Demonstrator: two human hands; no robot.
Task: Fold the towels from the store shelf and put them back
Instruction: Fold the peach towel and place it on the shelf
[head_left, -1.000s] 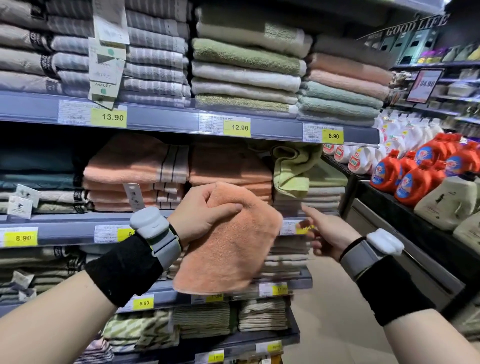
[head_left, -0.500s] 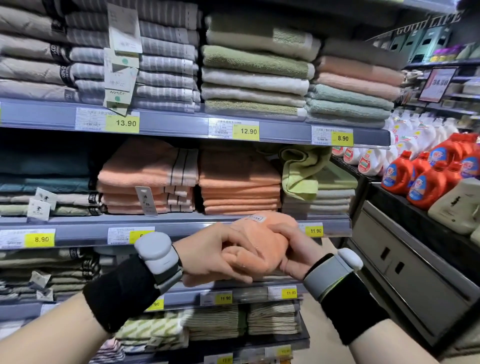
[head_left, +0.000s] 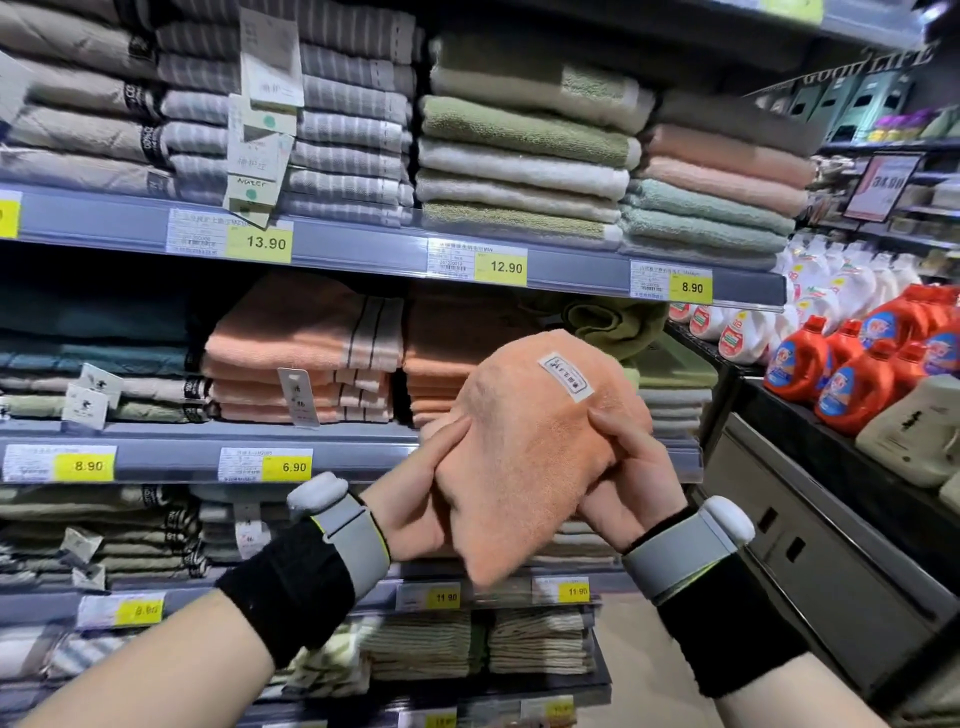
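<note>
Towel (head_left: 519, 467), orange, small, bearing a white label (head_left: 566, 375) near its upper edge, is being held up in front of the middle shelf (head_left: 156, 441), clear of the stacks. It is being gripped from both sides, the left hand (head_left: 415, 499) being clamped on its left edge and the right hand (head_left: 631, 483) on its right edge. Folded peach towels (head_left: 306, 343) are being displayed on the shelf behind it, and orange detergent bottles (head_left: 852, 384) are being displayed well to the right.
</note>
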